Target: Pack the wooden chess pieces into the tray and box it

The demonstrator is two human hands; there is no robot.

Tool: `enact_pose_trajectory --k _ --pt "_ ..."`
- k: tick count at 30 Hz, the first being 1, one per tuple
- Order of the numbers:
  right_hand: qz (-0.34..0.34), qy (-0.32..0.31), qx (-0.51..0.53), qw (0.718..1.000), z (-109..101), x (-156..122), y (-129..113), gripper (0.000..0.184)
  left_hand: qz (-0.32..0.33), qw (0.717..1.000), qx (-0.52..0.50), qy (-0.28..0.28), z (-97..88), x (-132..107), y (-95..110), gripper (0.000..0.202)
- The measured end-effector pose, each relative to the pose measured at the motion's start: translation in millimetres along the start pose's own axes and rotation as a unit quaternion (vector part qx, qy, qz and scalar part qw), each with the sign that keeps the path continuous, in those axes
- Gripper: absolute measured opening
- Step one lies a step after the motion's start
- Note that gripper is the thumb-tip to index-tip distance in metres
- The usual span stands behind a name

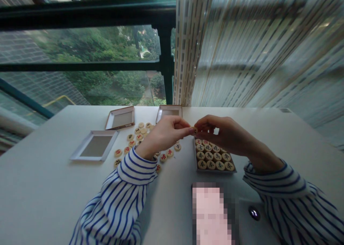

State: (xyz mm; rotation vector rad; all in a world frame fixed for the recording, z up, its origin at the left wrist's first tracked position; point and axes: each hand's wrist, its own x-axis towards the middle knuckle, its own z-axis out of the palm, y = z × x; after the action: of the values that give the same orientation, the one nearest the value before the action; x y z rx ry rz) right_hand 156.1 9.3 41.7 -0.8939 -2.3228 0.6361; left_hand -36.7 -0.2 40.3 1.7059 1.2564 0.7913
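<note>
Between the fingertips of both hands is a round wooden xiangqi piece (194,129), held above the far edge of a box. My left hand (165,130) pinches it from the left, and my right hand (224,132) grips its other side. Below my right hand, the shallow box (215,171) holds rows of xiangqi pieces with black and red characters; its far part is hidden by that hand. Loose xiangqi pieces (163,157) lie scattered on the table around and beneath my left forearm, some face up and some showing blank sides.
Three shallow box parts lie on the white table (40,173): a white tray (94,146) at left, a brown-edged one (120,119) behind it, and another (169,110) behind my left hand. A pixelated phone-like object (212,216) lies in front, beside a grey item (245,225).
</note>
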Motion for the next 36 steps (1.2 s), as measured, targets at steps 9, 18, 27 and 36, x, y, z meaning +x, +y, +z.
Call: enact_pose_trajectory --k 9,18,27,36 --pt "-0.030 -0.024 0.011 0.999 -4.4 -2.1 6.7 0.017 -0.010 1.000 -0.006 -0.010 2.3 -1.0 5.5 0.024" --pt "-0.027 -0.039 0.001 0.999 -6.9 -2.2 3.7 0.017 0.006 1.000 -0.015 -0.008 2.5 -1.9 3.4 0.026" --pt "-0.007 -0.038 -0.014 0.999 -8.3 -2.8 5.6 0.020 -0.029 0.999 -0.006 -0.044 3.1 -2.6 8.8 0.021" --pt "-0.015 0.019 -0.067 0.997 -5.5 -0.4 8.2 0.020 -0.027 0.999 -0.024 0.017 7.1 0.8 5.7 0.026"
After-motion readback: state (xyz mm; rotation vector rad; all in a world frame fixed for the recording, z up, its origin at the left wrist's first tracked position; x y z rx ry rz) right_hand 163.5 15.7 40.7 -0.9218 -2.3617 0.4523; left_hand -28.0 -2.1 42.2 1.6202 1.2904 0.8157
